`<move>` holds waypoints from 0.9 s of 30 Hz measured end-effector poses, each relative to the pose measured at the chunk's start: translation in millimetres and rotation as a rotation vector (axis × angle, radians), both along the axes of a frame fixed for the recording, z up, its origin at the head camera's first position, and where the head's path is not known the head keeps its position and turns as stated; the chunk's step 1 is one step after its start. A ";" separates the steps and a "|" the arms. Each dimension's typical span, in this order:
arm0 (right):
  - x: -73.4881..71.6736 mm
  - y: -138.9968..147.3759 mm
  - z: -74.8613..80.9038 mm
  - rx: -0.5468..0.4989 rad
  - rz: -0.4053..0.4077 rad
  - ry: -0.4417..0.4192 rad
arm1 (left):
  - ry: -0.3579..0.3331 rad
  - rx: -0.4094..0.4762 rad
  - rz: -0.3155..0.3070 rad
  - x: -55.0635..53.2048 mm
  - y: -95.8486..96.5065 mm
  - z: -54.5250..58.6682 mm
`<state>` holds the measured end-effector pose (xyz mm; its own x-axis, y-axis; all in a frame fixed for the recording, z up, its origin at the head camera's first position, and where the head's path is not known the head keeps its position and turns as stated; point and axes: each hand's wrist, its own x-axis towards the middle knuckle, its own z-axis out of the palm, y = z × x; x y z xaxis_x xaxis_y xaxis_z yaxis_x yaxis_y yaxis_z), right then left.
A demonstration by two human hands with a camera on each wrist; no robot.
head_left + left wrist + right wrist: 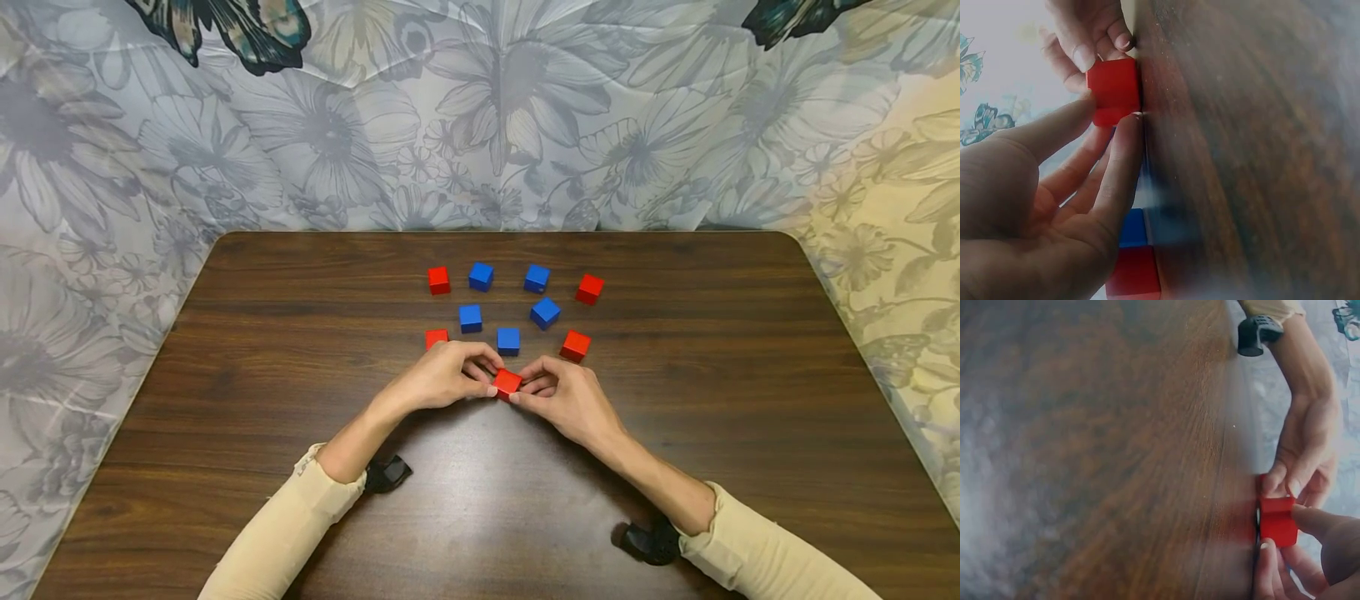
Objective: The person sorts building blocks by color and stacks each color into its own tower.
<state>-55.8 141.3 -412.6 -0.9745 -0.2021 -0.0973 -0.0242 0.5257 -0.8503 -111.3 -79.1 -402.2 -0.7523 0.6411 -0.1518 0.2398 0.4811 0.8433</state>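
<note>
Between the fingertips of both hands is a red block (507,383), low at the tabletop near the front of a group of blocks. My left hand (447,375) pinches it from the left, thumb on one side and fingers on the other, as the left wrist view shows. From the right, my right hand (570,398) pinches the same block (1279,522). Just beyond the held block sits a blue block (507,341). Another red block (437,338) is partly hidden behind the left hand, and a further red block (575,346) lies just past the right hand.
Behind stand two blue blocks, left (470,318) and right (545,313). The far row has a red block (438,281), two blue blocks (481,277) and a red block (589,289). The dark wooden table (712,375) ends at a flowered cloth (495,125).
</note>
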 end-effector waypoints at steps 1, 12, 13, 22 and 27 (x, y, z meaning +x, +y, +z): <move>0.1 -0.1 0.0 0.000 -0.001 0.003 | 0.003 0.001 0.004 0.0 0.3 -0.2; -2.9 0.0 2.4 -0.047 0.002 0.028 | -0.017 0.039 0.060 1.8 -1.1 4.7; -3.5 -0.1 3.3 -0.057 0.005 0.032 | -0.029 0.045 0.069 2.2 -1.8 5.8; -7.5 -0.6 14.9 -0.154 0.023 0.034 | -0.008 0.083 0.120 4.8 -7.6 16.8; -9.2 -0.3 19.1 -0.195 0.040 0.033 | -0.005 0.098 0.141 7.5 -10.6 19.6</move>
<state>-65.0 141.0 -393.5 -0.9673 -0.2527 -0.0203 -0.0715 0.3489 -0.9344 -103.8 -89.8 -382.5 -0.8351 0.5413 -0.0977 0.1715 0.4249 0.8888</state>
